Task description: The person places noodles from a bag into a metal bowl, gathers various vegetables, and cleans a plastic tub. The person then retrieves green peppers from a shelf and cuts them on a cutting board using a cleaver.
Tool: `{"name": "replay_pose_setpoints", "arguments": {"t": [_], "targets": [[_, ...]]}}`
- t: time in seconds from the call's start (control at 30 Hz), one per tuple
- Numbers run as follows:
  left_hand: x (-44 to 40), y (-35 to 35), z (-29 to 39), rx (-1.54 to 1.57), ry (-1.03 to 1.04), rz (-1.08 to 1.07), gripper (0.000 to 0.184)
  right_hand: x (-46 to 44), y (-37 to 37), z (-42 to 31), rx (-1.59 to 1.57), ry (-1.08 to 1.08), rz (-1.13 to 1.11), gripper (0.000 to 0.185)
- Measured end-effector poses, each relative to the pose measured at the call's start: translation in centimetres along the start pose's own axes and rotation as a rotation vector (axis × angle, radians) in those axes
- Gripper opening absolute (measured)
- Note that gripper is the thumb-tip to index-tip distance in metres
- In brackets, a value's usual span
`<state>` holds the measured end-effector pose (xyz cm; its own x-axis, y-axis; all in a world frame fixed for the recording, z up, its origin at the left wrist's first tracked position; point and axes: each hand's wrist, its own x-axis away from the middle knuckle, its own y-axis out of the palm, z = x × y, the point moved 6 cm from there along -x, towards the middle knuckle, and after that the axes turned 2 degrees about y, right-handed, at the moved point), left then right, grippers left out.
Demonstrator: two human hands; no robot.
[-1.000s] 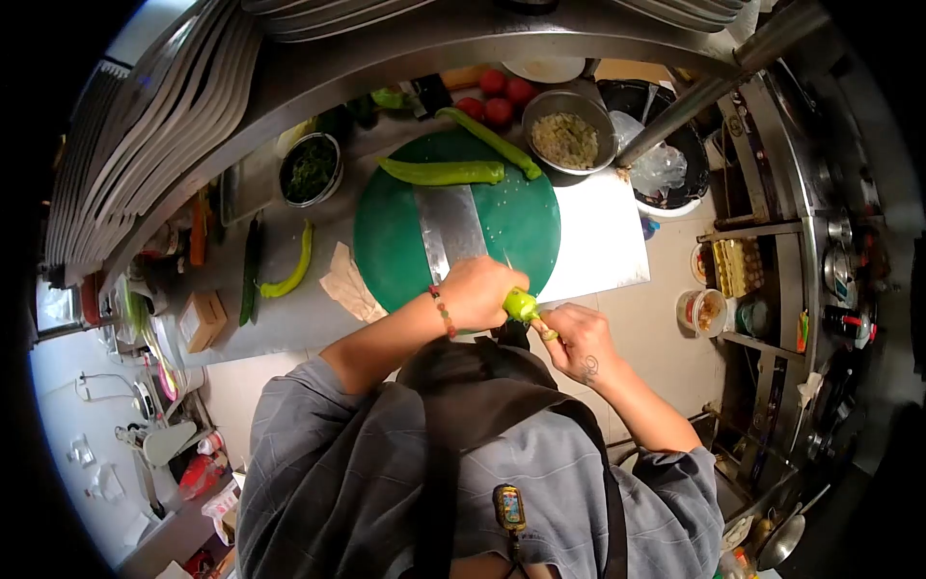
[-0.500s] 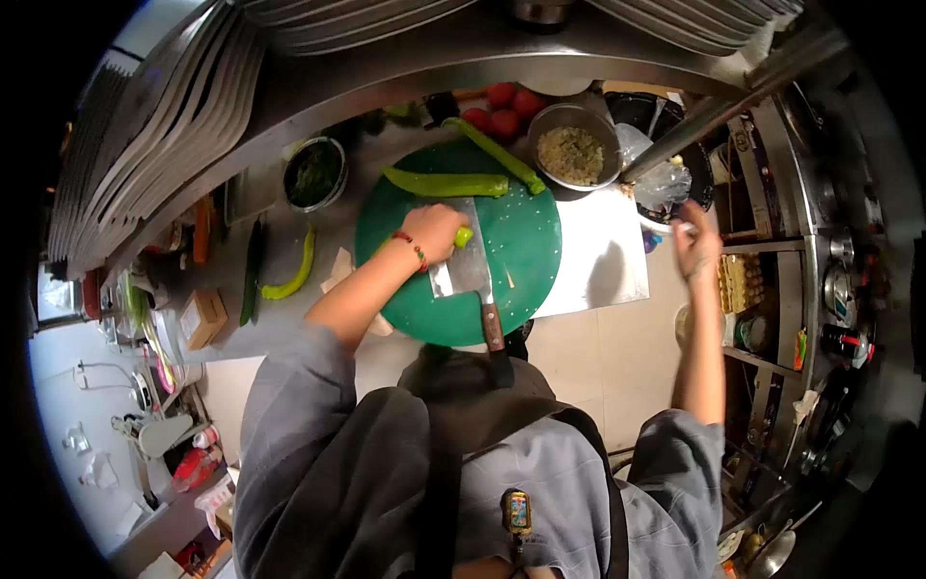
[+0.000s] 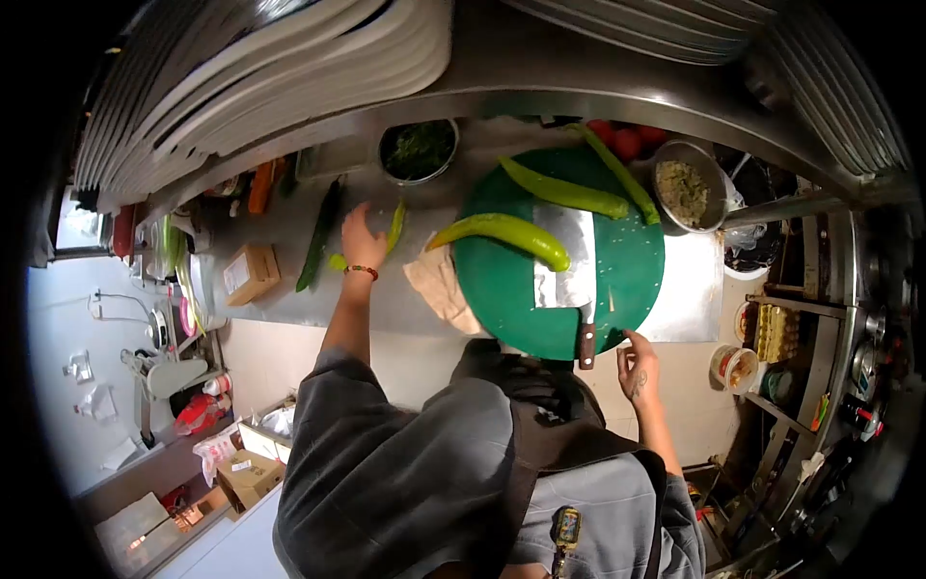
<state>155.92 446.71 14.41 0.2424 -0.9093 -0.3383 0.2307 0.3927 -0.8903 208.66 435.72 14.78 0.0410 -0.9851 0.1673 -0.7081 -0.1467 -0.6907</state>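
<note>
My left hand point(image 3: 364, 241) is over a green pepper point(image 3: 395, 228) on the steel counter, its fingers extended and covering the pepper's middle. My right hand point(image 3: 639, 369) hovers by the near edge of the round green cutting board point(image 3: 502, 323), fingers apart and holding nothing visible. Close to it, the wooden handle of a cleaver point(image 3: 565, 280) sticks out past the board's edge. Across the blade lies a curved green pepper point(image 3: 497, 228). Two more long peppers rest on the board: one pepper point(image 3: 564, 187) behind the blade, another pepper point(image 3: 622, 174) at the far right.
A beige cloth point(image 3: 446, 289) lies left of the board. Behind are a bowl of leafy greens point(image 3: 419, 151), a bowl of chopped pieces point(image 3: 683, 193) and tomatoes point(image 3: 627, 145). A cucumber point(image 3: 320, 236) and a small box point(image 3: 251, 274) sit left. A plate-laden shelf point(image 3: 540, 72) overhangs the counter.
My left hand has let go of a pepper, now across the cleaver, and moved left to the one on the counter. My right hand came back from the bin area to the board's near edge.
</note>
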Motion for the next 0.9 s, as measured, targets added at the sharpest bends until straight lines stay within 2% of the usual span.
{"name": "replay_pose_setpoints", "arguments": {"t": [0.03,0.07,0.13,0.17,0.2,0.23,0.27,0.33,0.37,0.43,0.47,0.53,0.67,0.73,0.77,0.8,0.83,0.9], "targets": [[1.2,0.4,-2.2,-0.081,-0.113,-0.119,0.036,-0.4,0.4,-1.2,-0.017,0.007,-0.005,0.032],[2.3,0.2,-3.5,-0.073,-0.118,-0.126,0.036,-0.6,0.9,-2.5,-0.006,0.012,-0.009,0.032],[4.5,2.3,-5.4,-0.188,-0.112,-0.603,0.038,-1.9,2.0,-7.2,-0.031,-0.090,0.025,0.033],[4.9,1.7,-5.8,-0.184,-0.114,-0.604,0.038,-2.4,3.0,-9.1,-0.034,-0.185,0.024,0.034],[4.6,0.4,-6.0,-0.071,-0.208,-0.511,0.033,-2.9,3.9,-11.0,-0.036,-0.280,0.024,0.035],[4.2,-0.9,-6.0,0.044,-0.297,-0.417,0.030,-3.3,4.9,-12.9,-0.102,-0.284,-0.036,0.035],[4.1,-1.8,-5.8,0.048,-0.293,-0.421,0.030,-3.5,5.6,-15.2,-0.173,-0.343,-0.053,0.035],[5.3,-4.4,-5.8,1.019,-0.652,-0.175,0.026,-3.9,6.4,-20.3,-0.309,-0.359,-0.156,0.038],[5.8,-6.1,-4.0,1.018,-0.661,-0.178,0.026,-4.1,7.1,-22.4,-0.343,-0.355,-0.216,0.041],[6.7,-7.5,2.4,1.798,-0.866,-0.044,0.028,-4.0,9.0,-25.0,-0.339,-0.448,-0.301,0.054],[7.2,-7.6,4.4,1.802,-0.860,-0.043,0.028,-3.8,9.3,-26.4,-0.380,-0.505,-0.264,0.046],[8.2,-7.4,8.2,2.052,-0.915,-0.084,0.031,-3.5,10.3,-26.3,-0.269,-0.426,-0.449,0.035],[8.9,-9.1,12.1,2.106,-0.898,-0.126,0.033,-2.1,5.0,-27.1,0.003,-0.503,-0.485,0.020],[8.9,-11.5,13.8,1.843,-0.738,-0.294,0.030,-0.4,2.6,-28.2,-0.090,-0.670,-0.486,0.017],[9.3,-11.7,13.4,1.777,-0.666,-0.292,0.039,0.1,1.3,-28.6,-0.188,-0.702,-0.443,0.014],[9.0,-12.7,15.0,1.773,-0.658,-0.301,0.039,0.2,0.0,-28.9,-0.193,-0.700,-0.433,0.014],[7.0,-17.1,17.2,1.338,-0.251,-0.018,0.044,0.1,-1.6,-29.1,-0.272,-0.682,-0.434,0.012],[5.5,-20.3,20.8,0.845,0.300,-0.055,0.048,0.1,-3.2,-28.8,-0.413,-0.668,-0.425,0.010]]}}
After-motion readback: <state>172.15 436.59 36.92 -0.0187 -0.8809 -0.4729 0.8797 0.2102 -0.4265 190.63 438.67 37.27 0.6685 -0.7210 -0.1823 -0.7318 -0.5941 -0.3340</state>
